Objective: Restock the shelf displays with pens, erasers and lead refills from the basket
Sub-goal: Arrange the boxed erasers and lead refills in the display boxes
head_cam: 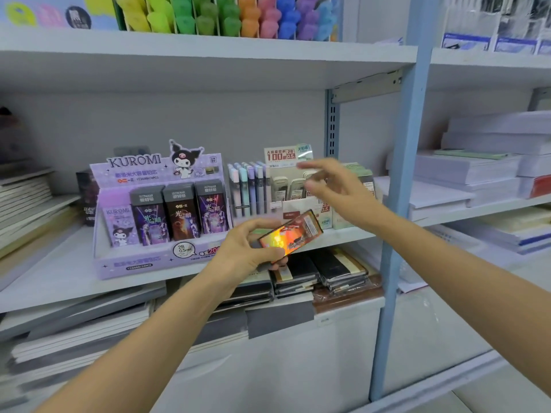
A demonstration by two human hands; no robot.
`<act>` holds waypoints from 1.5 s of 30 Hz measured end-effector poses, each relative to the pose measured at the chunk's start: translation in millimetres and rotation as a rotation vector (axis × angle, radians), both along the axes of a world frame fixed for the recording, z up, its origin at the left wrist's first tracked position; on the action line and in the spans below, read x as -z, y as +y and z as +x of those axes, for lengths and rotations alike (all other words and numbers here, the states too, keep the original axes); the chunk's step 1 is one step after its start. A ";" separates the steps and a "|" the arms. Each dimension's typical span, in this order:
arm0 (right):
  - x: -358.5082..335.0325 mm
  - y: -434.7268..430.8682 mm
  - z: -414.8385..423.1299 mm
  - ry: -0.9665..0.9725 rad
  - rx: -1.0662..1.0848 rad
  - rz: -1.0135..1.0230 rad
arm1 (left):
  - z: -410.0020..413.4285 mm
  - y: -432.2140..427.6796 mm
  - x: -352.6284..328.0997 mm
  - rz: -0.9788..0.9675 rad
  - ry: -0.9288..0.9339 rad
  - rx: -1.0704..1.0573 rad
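Restocking looks mid-step: the left hand (241, 248) pinches a shiny lead refill box (290, 234) by its lower end, thumb and fingers curled round it, just in front of the shelf (59, 278) edge, at 4 o'clock from the purple display (155, 204). The right hand (337, 192) hovers empty, fingers loosely spread, at 1 o'clock from the box. The box's long axis runs 8 to 2 o'clock, free end toward 2. Next, probably: stand it upright and slot it into a display row.
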State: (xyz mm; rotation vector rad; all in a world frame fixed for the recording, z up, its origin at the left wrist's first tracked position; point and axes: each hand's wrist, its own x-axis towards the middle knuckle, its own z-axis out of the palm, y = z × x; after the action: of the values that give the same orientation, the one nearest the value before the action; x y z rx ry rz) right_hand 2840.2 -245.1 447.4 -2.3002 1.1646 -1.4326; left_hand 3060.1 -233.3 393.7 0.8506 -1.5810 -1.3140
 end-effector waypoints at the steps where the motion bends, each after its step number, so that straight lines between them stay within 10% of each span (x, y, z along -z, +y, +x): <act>1: 1.2 5.8 9.7 0.077 -0.069 0.081 | 3.3 2.2 -1.5 -0.008 0.007 -0.026; 4: 11.8 15.7 33.3 0.242 -0.138 0.154 | 15.7 7.5 -8.6 0.015 0.102 -0.151; 11: 27.3 20.2 73.2 -0.055 -0.252 0.304 | 49.1 24.0 -10.8 -0.076 0.247 -0.321; 20: 0.3 21.9 123.1 -0.004 -0.245 0.172 | 82.4 38.1 -7.0 -0.346 -0.100 -0.470; 25: -22.7 8.3 125.5 -0.287 -0.036 0.024 | 116.6 29.4 15.3 -0.848 -0.759 -0.713; 28: -26.5 -2.2 128.7 -0.246 0.031 -0.024 | 125.8 23.0 29.4 -0.815 -1.070 -0.672; 45: -16.2 -29.4 146.8 0.233 0.059 0.017 | 129.0 15.1 44.3 -0.904 -1.174 -0.730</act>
State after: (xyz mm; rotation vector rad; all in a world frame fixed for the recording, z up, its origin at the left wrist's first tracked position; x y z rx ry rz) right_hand 2987.0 -274.5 463.6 -2.4929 1.3103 -1.1914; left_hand 3189.1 -218.2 349.4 1.4456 -2.0541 0.5911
